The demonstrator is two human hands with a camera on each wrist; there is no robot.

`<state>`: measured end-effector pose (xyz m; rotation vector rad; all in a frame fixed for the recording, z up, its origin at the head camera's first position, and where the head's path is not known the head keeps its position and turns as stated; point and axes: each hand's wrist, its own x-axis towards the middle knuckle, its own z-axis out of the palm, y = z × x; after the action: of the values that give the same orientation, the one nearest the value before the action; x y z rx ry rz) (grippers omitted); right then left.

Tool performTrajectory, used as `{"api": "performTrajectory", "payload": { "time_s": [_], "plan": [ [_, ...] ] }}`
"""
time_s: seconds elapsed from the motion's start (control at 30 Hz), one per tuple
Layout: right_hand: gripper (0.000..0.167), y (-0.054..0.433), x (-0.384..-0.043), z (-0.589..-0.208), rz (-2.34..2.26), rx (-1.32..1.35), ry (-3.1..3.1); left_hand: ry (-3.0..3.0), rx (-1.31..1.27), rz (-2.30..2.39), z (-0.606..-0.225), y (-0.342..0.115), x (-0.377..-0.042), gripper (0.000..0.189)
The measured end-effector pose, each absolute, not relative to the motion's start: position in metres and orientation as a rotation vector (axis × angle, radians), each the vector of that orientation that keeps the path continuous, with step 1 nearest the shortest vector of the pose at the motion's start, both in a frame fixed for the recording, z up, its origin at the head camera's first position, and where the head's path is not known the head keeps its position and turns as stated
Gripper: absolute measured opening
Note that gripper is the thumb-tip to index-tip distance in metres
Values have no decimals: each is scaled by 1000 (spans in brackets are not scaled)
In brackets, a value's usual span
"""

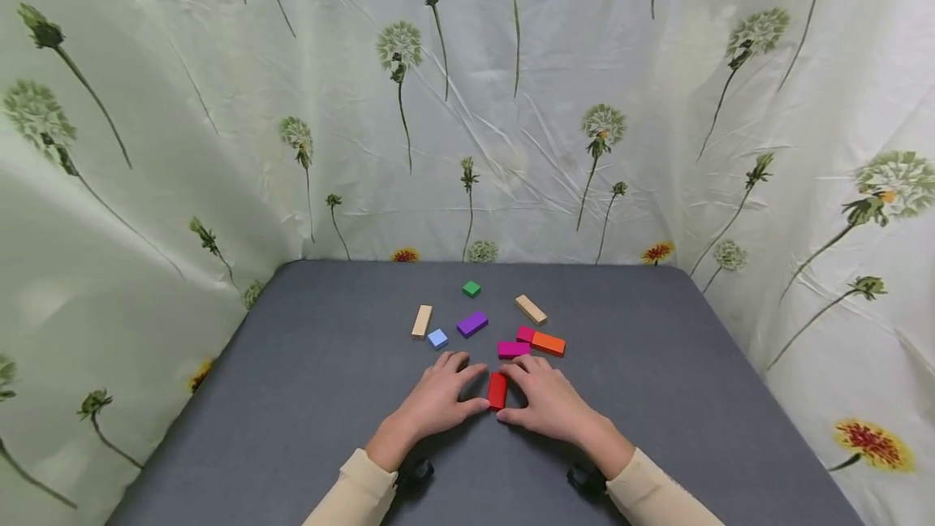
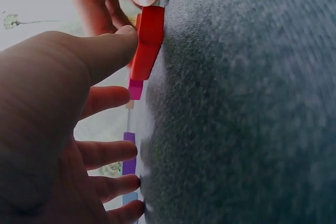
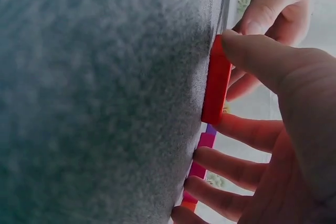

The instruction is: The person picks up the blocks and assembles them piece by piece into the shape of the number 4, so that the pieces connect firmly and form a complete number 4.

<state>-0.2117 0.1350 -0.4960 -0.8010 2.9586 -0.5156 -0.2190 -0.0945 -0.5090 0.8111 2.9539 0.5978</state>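
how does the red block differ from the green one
The red block is long and narrow, while the green block is shorter and stubbier. The red block lies nearest the person, pinched between the thumb and index finger of the right hand; the green block sits farthest from the person among the blocks, touched by neither hand. Both are plain, single-coloured and straight-edged.

1. My head view looks forward and down from the near side, well back, taking in the table point(image 1: 292, 428) and far curtain point(image 1: 482, 116).
2. My left wrist view skims the table sideways-on, close by the left hand point(image 1: 436, 398), facing far.
3. My right wrist view does likewise beside the right hand point(image 1: 548, 402).
4. All three share the red block point(image 1: 497, 390).
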Motion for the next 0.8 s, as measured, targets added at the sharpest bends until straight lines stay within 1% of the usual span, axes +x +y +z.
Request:
{"api": "performTrajectory", "payload": {
  "time_s": [0.3, 0.43, 0.8],
  "plan": [
    [62, 134, -218, -496, -489, -807, 2958, 2890, 755, 566, -511, -87, -224, 62],
    [61, 135, -220, -497, -503, -800, 2958, 2882, 761, 569, -510, -86, -225, 64],
    [61, 129, -226, -496, -488, -864, 2948, 2942, 709, 629, -514, -89, -227, 62]
  ]
}}
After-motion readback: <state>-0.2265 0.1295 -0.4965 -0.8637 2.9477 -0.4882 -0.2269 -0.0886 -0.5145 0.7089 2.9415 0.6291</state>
